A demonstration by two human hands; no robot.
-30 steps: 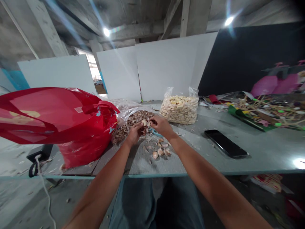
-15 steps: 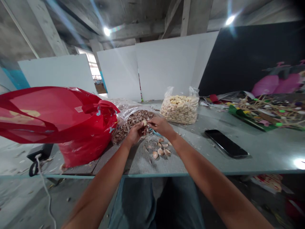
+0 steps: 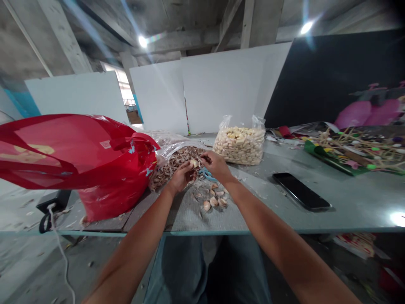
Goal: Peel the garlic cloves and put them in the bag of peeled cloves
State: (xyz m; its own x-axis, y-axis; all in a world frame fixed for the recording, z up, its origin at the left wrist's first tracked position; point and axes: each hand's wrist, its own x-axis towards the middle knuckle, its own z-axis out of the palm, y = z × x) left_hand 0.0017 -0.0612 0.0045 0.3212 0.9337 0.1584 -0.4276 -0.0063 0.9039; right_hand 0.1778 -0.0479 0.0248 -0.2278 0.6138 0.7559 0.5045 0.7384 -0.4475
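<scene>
My left hand [image 3: 182, 175] pinches a pale garlic clove [image 3: 194, 163] between thumb and fingers, above the table. Just right of it, my right hand [image 3: 217, 166] has its fingertips drawn together; whatever they hold is too small to make out. Below my hands, several unpeeled garlic cloves [image 3: 214, 202] lie on a grey board [image 3: 186, 217] among scraps of skin. Behind the left hand, a clear plastic bag spills brown garlic skins [image 3: 177, 162]. A blue item [image 3: 206, 174], partly hidden by the right hand, lies under it.
A clear bag of peeled cloves [image 3: 239, 145] stands behind the right hand. The large red plastic bag [image 3: 110, 169] bulges on the left, beside a black box with a white cable [image 3: 60, 236]. To the right lie a black phone [image 3: 300, 191] and craft sticks on green material [image 3: 332, 158].
My right hand has drawn away from the clove, slightly up and right, opening a gap. The left hand keeps the clove, which shows more fully. More of the blue item is visible.
</scene>
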